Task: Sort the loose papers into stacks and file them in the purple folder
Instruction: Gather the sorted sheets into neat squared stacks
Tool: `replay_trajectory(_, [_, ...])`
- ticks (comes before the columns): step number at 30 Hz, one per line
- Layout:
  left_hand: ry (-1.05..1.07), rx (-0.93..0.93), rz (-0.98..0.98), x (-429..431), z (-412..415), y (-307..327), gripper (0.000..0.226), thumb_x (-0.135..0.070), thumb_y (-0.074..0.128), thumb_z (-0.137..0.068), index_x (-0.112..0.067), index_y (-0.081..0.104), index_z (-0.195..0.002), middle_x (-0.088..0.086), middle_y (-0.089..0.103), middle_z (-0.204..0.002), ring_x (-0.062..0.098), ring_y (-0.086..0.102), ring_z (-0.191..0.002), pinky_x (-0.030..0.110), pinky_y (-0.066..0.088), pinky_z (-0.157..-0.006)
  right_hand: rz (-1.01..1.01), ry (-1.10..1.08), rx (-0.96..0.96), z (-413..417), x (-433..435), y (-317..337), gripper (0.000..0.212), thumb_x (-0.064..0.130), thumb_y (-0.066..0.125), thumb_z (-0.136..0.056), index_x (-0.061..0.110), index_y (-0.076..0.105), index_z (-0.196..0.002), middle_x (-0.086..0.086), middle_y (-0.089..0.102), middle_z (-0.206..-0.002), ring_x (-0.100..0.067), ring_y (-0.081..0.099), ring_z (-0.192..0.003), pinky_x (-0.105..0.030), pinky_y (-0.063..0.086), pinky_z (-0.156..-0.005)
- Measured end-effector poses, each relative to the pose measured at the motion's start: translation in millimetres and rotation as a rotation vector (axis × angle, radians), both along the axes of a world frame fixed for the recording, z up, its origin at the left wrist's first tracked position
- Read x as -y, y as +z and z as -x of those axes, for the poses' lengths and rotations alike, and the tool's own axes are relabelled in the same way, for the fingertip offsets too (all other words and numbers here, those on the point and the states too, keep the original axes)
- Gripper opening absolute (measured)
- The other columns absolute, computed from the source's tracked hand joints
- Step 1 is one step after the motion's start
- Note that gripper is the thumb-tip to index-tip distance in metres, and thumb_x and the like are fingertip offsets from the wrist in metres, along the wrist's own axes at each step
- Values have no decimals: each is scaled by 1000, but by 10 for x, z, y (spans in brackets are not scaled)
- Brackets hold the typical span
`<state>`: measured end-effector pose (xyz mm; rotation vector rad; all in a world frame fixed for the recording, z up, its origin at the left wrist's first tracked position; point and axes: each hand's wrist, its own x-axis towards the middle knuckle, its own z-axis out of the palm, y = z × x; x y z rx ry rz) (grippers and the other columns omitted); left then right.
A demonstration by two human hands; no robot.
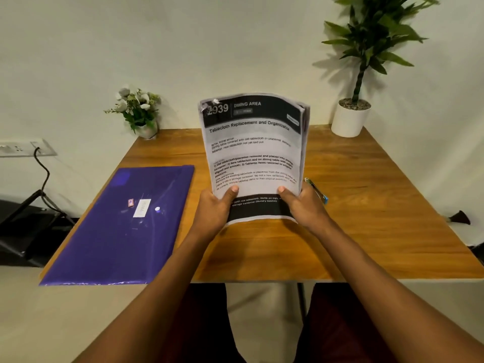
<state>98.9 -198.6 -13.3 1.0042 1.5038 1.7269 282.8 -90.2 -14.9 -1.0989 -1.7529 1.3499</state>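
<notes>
Gripping the papers [254,153] by the lower corners: left hand [214,208] at the near-left corner, right hand [306,208] at the near-right, thumbs pressed on the printed face, other fingers curled behind and out of sight. Held upright as one sheaf over the table [366,231], bottom edge close above the wood, top edge bowed toward the wall. Sheet edges fanned along the right side; not yet squared. Long axis standing upward and leaning far.

On the near-left part of the table: folder [123,224], purple, lying flat, seemingly closed, long axis running near to far, near end at or just over the table's near edge. Well apart from the sheaf, bare wood between; nearer the left hand than the right.

Judged: filing to call for a leftward carry and a tilt down to match the folder's lie, with the folder to be opened first, most readily by the left hand.

Just right of the right hand: pen [317,191], flat on the table, partly hidden behind the sheaf.

Farther back, against the wall: flowers [138,108] at the far-left corner, plant [366,48] at the far-right.
</notes>
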Motion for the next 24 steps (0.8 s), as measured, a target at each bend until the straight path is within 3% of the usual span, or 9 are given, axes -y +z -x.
replay_trajectory(3, [77,40,7,-15,24,-65,23,-18,64,-99,-29,63,-119,-12,75,-111,8,70,-107,24,59,-85,36,-22,40,-35,5,-87,20,28,63,-100,25,58,-119,10,66,-106,-12,65,-102,-27,56,-80])
replay_trajectory(6, [161,174,-10,-59,25,-105,34,-18,64,-99,-25,58,-132,-7,71,-123,8,68,-113,29,57,-95,221,-98,-259,-69,45,-163,22,14,72,-92,19,64,-113,-2,76,-107,-27,71,-108,-48,57,-95])
replay_trajectory(9, [96,497,-38,-138,-113,-152,34,-13,62,-99,-21,59,-132,3,71,-127,24,69,-115,46,56,-95,472,-67,-673,36,207,-186,46,4,71,-84,12,61,-128,-10,72,-122,-29,68,-115,-48,58,-94])
replay_trajectory(12, [19,668,-65,-169,-359,-166,35,-10,58,-100,-18,56,-135,10,70,-128,32,68,-114,50,56,-93,545,-112,-795,238,331,-122,40,0,68,-87,13,63,-125,-12,72,-123,-30,69,-113,-46,57,-93])
replay_trajectory(15, [-64,678,-88,-139,-381,-139,43,-8,58,-99,-18,51,-141,12,66,-133,33,66,-119,53,55,-96,458,-174,-756,247,296,-10,35,-3,65,-92,14,63,-122,-8,74,-117,-28,71,-109,-42,60,-88])
replay_trajectory(18, [-73,595,-125,-74,-53,-16,49,-4,60,-98,-13,47,-144,14,64,-136,33,64,-122,54,55,-94,332,-174,-586,37,174,96,29,-2,66,-92,16,65,-115,-8,75,-112,-26,72,-105,-42,60,-88])
replay_trajectory(21, [70,478,-65,12,380,179,36,-4,63,-96,-6,58,-132,18,70,-124,31,72,-107,48,61,-82,250,-185,-434,-210,27,158,22,1,69,-91,19,68,-105,-5,76,-106,-23,73,-100,-43,59,-90])
replay_trajectory(24, [57,185,82,89,683,297,21,-6,67,-93,-7,71,-114,17,76,-107,25,75,-88,35,60,-72,166,-172,-304,-393,-63,255,20,8,72,-91,25,65,-99,5,74,-99,-8,73,-89,-34,58,-82])
